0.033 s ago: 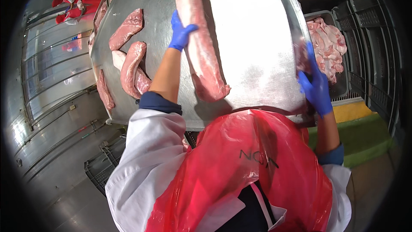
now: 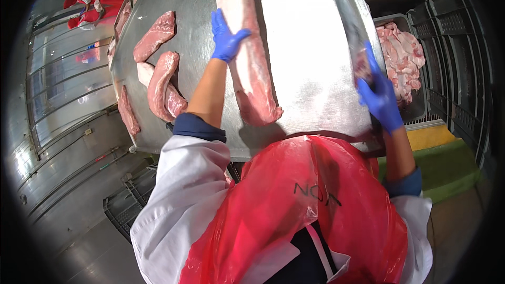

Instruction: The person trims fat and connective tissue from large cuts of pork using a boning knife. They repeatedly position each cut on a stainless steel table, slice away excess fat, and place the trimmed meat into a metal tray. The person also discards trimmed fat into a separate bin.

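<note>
Altogether two gloved hands: left hand (image 2: 227, 37) on one long loin (image 2: 247, 47).

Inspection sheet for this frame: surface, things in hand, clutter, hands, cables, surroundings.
Surface: steel table, bare metal between the cuts.
Job's things: long pale-pink meat cut lying lengthwise down the table; a small scrap of meat at the right edge.
Clutter: smaller meat pieces grouped at the table's left side.
Grippers: left hand, blue-gloved, resting on the long cut; right hand, blue-gloved, closed on the scrap at the table's right edge.
Cables: nothing seen.
Surroundings: tub of meat trimmings to the right, dark crates beyond it, a crate on the floor at lower left, another person in red at top left.
</note>
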Demonstrator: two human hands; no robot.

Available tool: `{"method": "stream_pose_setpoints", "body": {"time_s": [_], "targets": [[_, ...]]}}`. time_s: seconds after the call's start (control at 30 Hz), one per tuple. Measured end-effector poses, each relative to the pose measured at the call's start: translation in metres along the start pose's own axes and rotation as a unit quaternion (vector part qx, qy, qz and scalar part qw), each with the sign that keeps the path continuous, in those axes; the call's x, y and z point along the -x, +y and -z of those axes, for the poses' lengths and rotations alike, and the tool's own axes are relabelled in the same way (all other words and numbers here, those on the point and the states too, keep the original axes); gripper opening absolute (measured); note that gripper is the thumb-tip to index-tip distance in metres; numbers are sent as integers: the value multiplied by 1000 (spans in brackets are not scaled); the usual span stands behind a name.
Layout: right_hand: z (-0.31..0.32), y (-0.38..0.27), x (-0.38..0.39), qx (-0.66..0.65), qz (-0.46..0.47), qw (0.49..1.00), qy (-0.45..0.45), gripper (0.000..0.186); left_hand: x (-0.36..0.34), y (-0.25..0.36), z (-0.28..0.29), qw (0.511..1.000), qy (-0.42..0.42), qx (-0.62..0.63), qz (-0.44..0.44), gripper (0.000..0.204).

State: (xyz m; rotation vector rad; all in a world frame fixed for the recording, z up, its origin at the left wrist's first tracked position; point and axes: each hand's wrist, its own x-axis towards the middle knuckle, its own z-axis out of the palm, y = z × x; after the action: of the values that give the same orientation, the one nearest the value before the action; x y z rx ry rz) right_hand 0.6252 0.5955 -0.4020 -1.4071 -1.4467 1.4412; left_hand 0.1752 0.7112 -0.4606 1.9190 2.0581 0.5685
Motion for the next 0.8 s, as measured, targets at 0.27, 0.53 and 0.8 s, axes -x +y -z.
{"method": "stream_pose_setpoints", "body": {"time_s": [0.27,0.53,0.8], "targets": [[-106,-38,-244,-38,-19,999,-10,75,-20,67,-17,991,10,-71,-114,79],[-139,-42,-255,111,-16,993,-26,71,-16,58,-16,991,1,-67,-117,77],[-136,-30,-353,242,105,964,-16,52,-29,68,-20,985,11,-40,-170,78]]}}
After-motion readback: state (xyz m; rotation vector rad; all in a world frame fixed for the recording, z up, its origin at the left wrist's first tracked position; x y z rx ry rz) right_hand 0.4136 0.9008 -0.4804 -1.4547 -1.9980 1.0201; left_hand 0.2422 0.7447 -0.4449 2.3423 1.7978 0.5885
